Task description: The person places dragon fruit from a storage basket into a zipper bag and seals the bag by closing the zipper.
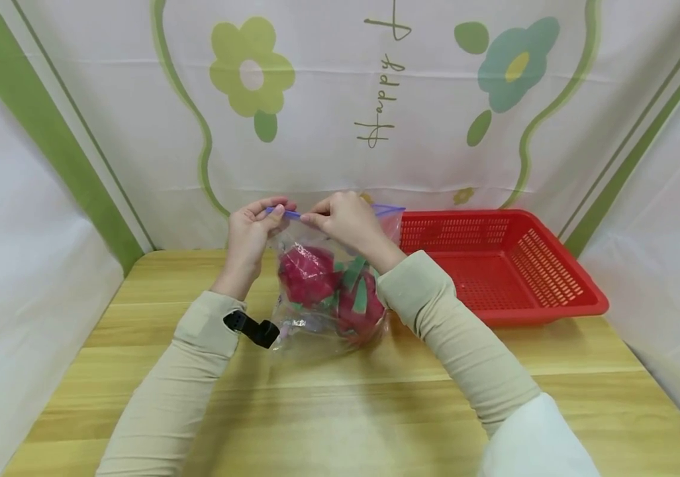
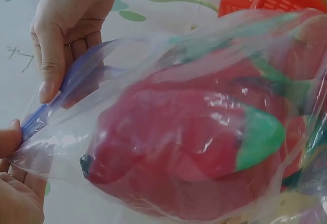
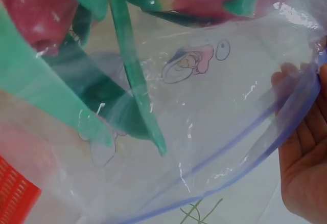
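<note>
A clear zip bag [image 1: 298, 341] with a blue-purple zip strip [image 1: 390, 211] stands upright on the table. Inside are two red dragon fruits with green scales: one dragon fruit [image 1: 306, 275] on the left, another dragon fruit [image 1: 369, 315] on the right. My left hand [image 1: 247, 238] pinches the left end of the strip between thumb and fingers. Just to its right, my right hand [image 1: 348, 222] pinches the same strip, thumb pointing left. Towards the right, the bag's mouth gapes, its two zip edges apart in the right wrist view. Small cartoon prints [image 3: 189, 65] show through the plastic.
A red plastic basket [image 1: 578, 298] with slotted walls stands right of the bag, close behind the right forearm. The wooden table [image 1: 328, 424] ends at a white flower-printed cloth [image 1: 328, 159] at the back. White cloth also hangs on both sides.
</note>
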Action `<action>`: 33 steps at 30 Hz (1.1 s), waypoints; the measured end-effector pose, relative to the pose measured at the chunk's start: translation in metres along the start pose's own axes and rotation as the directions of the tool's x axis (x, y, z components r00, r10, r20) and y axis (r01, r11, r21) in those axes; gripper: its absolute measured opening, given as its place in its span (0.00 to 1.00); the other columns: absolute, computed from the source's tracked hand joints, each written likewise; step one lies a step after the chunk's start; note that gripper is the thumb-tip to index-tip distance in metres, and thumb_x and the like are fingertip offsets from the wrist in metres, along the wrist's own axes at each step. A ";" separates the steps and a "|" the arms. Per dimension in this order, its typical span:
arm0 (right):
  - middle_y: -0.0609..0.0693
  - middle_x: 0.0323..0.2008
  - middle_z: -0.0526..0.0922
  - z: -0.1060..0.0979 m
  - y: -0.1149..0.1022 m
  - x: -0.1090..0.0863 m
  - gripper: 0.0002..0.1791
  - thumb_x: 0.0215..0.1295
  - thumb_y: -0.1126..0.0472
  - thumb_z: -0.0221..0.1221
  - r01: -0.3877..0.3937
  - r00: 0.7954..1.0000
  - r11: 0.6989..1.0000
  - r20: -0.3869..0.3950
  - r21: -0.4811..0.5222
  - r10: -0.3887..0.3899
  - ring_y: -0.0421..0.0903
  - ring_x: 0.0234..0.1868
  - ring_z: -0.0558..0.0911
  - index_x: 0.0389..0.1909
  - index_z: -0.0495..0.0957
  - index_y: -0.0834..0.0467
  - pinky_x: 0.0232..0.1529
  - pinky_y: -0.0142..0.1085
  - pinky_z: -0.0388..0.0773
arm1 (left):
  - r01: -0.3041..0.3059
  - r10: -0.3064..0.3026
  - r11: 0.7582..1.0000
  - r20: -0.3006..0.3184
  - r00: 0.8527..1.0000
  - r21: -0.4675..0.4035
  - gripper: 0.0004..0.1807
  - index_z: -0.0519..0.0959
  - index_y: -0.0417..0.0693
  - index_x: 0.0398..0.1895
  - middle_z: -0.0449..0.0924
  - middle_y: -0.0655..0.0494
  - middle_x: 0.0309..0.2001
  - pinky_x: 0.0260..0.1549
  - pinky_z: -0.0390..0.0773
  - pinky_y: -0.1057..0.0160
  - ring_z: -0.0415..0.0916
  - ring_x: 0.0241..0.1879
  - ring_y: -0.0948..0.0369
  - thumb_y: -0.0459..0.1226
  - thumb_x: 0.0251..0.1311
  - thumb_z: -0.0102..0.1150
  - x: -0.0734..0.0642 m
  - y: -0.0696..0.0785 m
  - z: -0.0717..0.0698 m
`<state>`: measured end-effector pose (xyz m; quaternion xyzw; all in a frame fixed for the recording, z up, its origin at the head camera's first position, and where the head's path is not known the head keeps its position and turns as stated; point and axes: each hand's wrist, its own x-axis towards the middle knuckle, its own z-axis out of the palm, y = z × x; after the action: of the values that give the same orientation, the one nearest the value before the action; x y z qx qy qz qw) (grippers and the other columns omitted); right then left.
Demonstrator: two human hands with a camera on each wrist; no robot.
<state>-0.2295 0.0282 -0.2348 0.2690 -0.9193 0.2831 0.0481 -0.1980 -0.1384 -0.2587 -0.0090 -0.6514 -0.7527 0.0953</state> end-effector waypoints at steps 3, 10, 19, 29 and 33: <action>0.48 0.36 0.89 0.000 0.003 0.001 0.16 0.63 0.48 0.59 0.029 0.999 0.999 -0.025 -0.045 -0.030 0.42 0.27 0.82 0.42 0.87 0.53 0.29 0.32 0.76 | -0.008 0.008 1.000 -0.012 1.000 -0.027 0.16 0.74 0.29 0.52 0.85 0.71 0.28 0.39 0.81 0.75 0.83 0.34 0.73 0.32 0.66 0.51 0.000 0.000 -0.003; 0.50 0.38 0.88 -0.001 0.034 -0.006 0.15 0.64 0.49 0.59 -0.029 1.000 0.999 0.010 -0.040 0.030 0.44 0.33 0.82 0.42 0.87 0.54 0.33 0.34 0.75 | 0.000 -0.012 0.993 -0.101 0.995 -0.117 0.06 0.80 0.45 0.37 0.86 0.68 0.27 0.28 0.78 0.77 0.79 0.24 0.70 0.31 0.65 0.52 0.003 -0.002 -0.017; 0.53 0.39 0.88 -0.005 0.040 -0.004 0.14 0.63 0.52 0.61 -0.092 0.994 0.984 0.072 0.154 0.082 0.46 0.39 0.83 0.40 0.87 0.57 0.39 0.36 0.78 | 0.024 -0.013 0.993 -0.097 0.995 0.119 0.12 0.77 0.39 0.49 0.82 0.72 0.34 0.41 0.79 0.75 0.78 0.35 0.73 0.33 0.67 0.50 0.005 -0.003 -0.027; 0.52 0.41 0.88 -0.006 0.034 -0.001 0.13 0.63 0.52 0.61 -0.145 0.983 0.978 0.130 0.151 0.126 0.44 0.42 0.82 0.41 0.87 0.55 0.39 0.34 0.76 | -0.308 0.375 0.664 0.052 0.925 0.681 0.12 0.81 0.37 0.46 0.74 0.40 0.55 0.55 0.73 0.54 0.72 0.55 0.49 0.32 0.64 0.53 -0.005 0.005 -0.010; 0.52 0.38 0.89 -0.005 0.034 -0.001 0.14 0.63 0.52 0.61 -0.117 0.985 0.981 0.148 0.152 0.094 0.44 0.38 0.82 0.40 0.87 0.57 0.34 0.30 0.74 | -0.485 0.438 0.389 0.305 0.846 0.783 0.12 0.81 0.37 0.48 0.77 0.40 0.55 0.62 0.68 0.46 0.72 0.58 0.44 0.33 0.65 0.53 -0.010 0.001 0.005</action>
<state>-0.2467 0.0550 -0.2474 0.2419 -0.9077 0.3388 -0.0534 -0.1886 -0.1327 -0.2586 -0.1606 -0.9024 -0.2891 0.2762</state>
